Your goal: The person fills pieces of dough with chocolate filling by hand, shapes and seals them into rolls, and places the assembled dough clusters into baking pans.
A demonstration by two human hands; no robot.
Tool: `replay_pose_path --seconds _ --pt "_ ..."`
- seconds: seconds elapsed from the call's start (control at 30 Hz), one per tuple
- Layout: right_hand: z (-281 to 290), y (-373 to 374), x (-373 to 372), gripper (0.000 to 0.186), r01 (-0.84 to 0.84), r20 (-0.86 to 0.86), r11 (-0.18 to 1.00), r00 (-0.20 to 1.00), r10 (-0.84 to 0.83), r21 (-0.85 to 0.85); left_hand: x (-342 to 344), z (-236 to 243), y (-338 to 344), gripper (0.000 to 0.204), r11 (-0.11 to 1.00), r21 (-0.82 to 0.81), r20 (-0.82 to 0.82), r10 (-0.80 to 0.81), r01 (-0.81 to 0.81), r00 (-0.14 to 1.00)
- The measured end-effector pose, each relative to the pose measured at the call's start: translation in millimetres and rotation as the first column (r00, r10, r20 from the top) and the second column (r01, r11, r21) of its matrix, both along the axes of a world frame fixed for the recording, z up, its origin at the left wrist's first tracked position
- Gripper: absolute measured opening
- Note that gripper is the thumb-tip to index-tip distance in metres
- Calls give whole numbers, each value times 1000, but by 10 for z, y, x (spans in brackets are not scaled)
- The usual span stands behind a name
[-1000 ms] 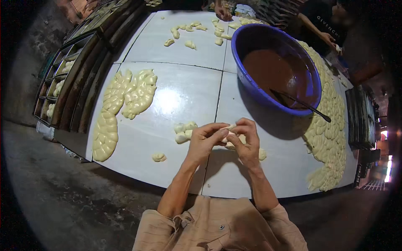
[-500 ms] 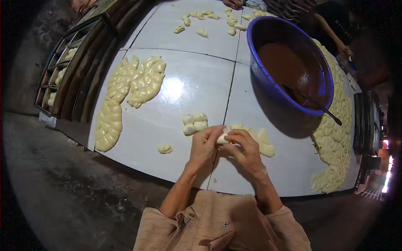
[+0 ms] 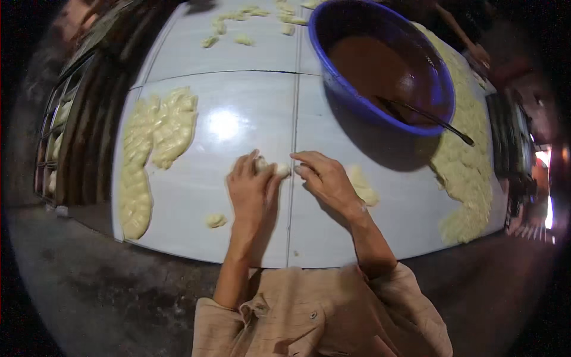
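My left hand (image 3: 248, 185) is over a small group of pale dough rolls (image 3: 277, 169), its thumb and fingers closed around part of the group. The hand hides most of these rolls. To its right, my right hand (image 3: 328, 179) is held just off the group, fingers stretched toward it and nothing seen in them. Flattened strips of dough (image 3: 363, 187) lie on the white tabletop (image 3: 238, 149) beyond the right wrist. One loose dough lump (image 3: 216, 221) sits near the front edge, left of my left forearm.
A blue basin (image 3: 380, 113) of brown liquid stands at the right, a dark-handled utensil (image 3: 440, 122) resting over its rim. Dough sheets (image 3: 135, 196) cover the left edge, more dough (image 3: 464, 178) the right. Stacked trays (image 3: 83, 137) stand at left; another person's hand (image 3: 479, 55) shows far right.
Half a second ago both hands held a dough piece together; now they are apart, the left at the group of rolls. My view has shifted, so the table appears moved leftward.
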State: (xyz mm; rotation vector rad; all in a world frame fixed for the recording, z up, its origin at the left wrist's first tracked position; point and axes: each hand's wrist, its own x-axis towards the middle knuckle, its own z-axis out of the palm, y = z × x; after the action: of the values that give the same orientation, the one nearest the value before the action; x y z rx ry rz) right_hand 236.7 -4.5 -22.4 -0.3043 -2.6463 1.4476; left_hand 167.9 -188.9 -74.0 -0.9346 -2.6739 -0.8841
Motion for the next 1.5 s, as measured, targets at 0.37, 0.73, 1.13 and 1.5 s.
replay_pose_path --seconds 0.37,0.73,1.13,1.5 --pt "-107 872 1634 43 414 242 876 849 -469 248 212 288 294 50 985 -69 105 -151 158 983" --pt "-343 946 1075 55 118 47 813 983 -175 570 579 145 905 61 926 -99 128 -352 365 927" --pt "-163 1315 1097 35 348 232 719 937 -260 -601 691 -28 1334 27 890 -51 223 -432 453 874" --pt "14 1354 1077 11 272 393 930 906 -160 -249 720 -76 1336 13 904 36 148 -427 427 892"
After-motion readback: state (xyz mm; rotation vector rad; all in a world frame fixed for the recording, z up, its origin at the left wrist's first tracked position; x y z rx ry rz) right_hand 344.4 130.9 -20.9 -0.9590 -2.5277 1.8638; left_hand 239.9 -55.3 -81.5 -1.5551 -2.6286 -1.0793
